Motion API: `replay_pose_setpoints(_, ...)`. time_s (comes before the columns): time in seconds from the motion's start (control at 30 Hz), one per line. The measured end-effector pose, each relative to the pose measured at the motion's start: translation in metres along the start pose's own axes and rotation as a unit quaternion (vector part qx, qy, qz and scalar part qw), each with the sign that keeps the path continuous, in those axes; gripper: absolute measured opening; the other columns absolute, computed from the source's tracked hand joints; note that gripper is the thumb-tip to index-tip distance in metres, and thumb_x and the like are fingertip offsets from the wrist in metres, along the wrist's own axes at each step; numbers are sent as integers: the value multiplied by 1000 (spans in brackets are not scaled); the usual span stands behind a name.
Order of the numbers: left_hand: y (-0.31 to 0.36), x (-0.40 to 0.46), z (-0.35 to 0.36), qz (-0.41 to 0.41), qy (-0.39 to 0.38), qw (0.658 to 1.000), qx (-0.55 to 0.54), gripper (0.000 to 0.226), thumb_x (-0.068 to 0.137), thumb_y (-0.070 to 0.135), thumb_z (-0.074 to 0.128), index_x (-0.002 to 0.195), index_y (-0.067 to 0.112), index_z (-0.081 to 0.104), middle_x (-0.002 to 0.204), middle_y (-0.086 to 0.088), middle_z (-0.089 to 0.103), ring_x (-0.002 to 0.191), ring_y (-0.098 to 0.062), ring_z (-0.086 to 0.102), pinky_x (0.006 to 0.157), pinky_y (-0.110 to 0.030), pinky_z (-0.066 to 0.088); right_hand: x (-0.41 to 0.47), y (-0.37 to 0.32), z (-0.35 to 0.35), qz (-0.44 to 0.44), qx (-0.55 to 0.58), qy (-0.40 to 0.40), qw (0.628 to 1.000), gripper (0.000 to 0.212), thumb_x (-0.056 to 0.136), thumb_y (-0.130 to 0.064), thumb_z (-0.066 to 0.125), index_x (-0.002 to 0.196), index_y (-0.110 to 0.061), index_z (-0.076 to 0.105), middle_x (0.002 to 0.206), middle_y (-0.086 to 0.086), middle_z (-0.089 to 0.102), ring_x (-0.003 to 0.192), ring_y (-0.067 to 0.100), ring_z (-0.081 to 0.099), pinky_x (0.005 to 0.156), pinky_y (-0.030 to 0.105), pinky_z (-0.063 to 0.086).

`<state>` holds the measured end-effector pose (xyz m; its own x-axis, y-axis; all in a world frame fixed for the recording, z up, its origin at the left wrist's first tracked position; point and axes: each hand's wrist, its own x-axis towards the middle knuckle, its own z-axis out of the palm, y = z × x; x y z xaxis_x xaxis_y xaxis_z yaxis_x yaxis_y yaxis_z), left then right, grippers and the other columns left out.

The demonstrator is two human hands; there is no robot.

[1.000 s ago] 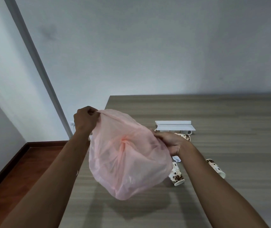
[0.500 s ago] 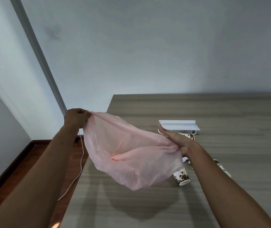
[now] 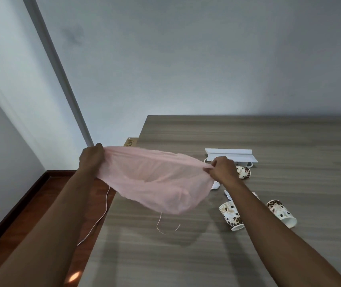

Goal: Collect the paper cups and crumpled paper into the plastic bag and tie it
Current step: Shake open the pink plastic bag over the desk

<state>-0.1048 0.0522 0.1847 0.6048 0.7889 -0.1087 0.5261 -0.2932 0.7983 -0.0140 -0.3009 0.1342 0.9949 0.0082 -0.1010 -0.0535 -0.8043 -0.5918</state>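
Observation:
A thin pink plastic bag (image 3: 157,183) hangs stretched wide above the table's left edge. My left hand (image 3: 92,157) grips its left rim and my right hand (image 3: 222,168) pinches its right rim. Three paper cups with brown bean print lie tipped on the wooden table (image 3: 289,137): one (image 3: 243,171) just behind my right hand, one (image 3: 231,215) left of my right forearm, one (image 3: 281,212) right of it. Bits of white crumpled paper (image 3: 216,185) show beside my right wrist, partly hidden by the arm and bag.
A white shelf-like bracket (image 3: 230,155) lies on the table behind the cups. A thin pink strip (image 3: 165,227) lies on the table under the bag. A white cable (image 3: 101,214) runs over the red-brown floor (image 3: 41,195) left of the table. Grey walls stand behind.
Both hands have pulled apart, stretching the bag from a bulging balloon shape into a wide shallow one. The left hand moved out past the table's left edge.

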Motion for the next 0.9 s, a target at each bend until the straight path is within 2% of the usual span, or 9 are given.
replay_pose_setpoints(0.13, -11, 2, -9, -14, 43, 999, 6, 49, 100, 27, 30, 126, -7, 55, 132, -27, 55, 121, -41, 49, 99, -40, 37, 2, 0, -5, 142, 181, -61, 971, 6, 88, 7, 58, 92, 4, 61, 58, 14, 66, 40, 27, 58, 52, 44, 57)
replay_pose_setpoints(0.2, -20, 2, -10, -17, 36, 998, 41, 49, 101, 27, 31, 127, -7, 54, 133, -27, 54, 123, -41, 49, 100, -40, 37, 6, -5, -10, 127, 202, -39, 970, 7, 85, 8, 61, 82, 2, 61, 64, 19, 64, 47, 31, 62, 57, 47, 60)
replay_pose_setpoints(0.27, -26, 1, -10, -5, 14, 997, 78, 53, 99, 35, 34, 128, -5, 55, 134, -26, 53, 123, -41, 49, 98, -40, 38, 4, -16, -13, 76, 187, 4, 979, 12, 83, 5, 60, 73, -2, 64, 77, 19, 66, 58, 31, 66, 50, 35, 60)
replay_pose_setpoints(0.37, -27, -4, -3, 14, -43, 990, 131, 86, 79, 63, 52, 141, 4, 40, 142, -23, 45, 128, -40, 45, 101, -45, 39, 3, -32, -15, 44, 213, -4, 976, 12, 84, -1, 59, 87, 0, 71, 87, 17, 67, 65, 27, 65, 41, 24, 53)
replay_pose_setpoints(0.5, -24, -33, 43, 240, -72, 908, 335, 131, 58, 73, 74, 155, 31, -3, 164, -6, -5, 151, -34, -4, 115, -61, 5, 3, -53, -14, 12, 220, -36, 975, 6, 84, -9, 69, 86, -5, 73, 84, 14, 67, 67, 24, 62, 63, 35, 60)
replay_pose_setpoints(0.57, -22, -47, 65, 325, -23, 875, 357, 102, 65, 67, 75, 149, 35, 27, 160, -5, 18, 150, -32, 5, 117, -59, 3, 0, -58, -15, -6, 190, -55, 980, 14, 84, -10, 69, 70, -11, 68, 72, 8, 63, 65, 22, 60, 69, 39, 61)
replay_pose_setpoints(0.67, -16, -49, 76, 393, 16, 870, 296, 26, 84, 46, 69, 101, 27, 67, 120, 3, 65, 123, -24, 54, 107, -44, 35, -3, -56, -22, -28, 151, -58, 986, 27, 85, -9, 66, 60, -16, 63, 61, 1, 56, 61, 20, 56, 68, 36, 59)
replay_pose_setpoints(0.77, -7, -58, 78, 374, -166, 897, 170, 39, 74, 61, 73, 87, 25, 67, 90, 12, 70, 90, -9, 65, 82, -31, 49, -3, -50, -29, -36, 172, -59, 983, 14, 86, -14, 69, 72, -9, 69, 67, 3, 59, 66, 20, 57, 67, 32, 58)
replay_pose_setpoints(0.9, 9, -98, 108, 426, -143, 860, 242, 74, 55, 89, 57, 84, 21, 60, 86, 7, 64, 83, -15, 56, 72, -31, 42, -9, -53, -24, -35, 203, -90, 974, 10, 83, -14, 72, 87, -5, 73, 78, 6, 66, 73, 19, 61, 70, 33, 57)
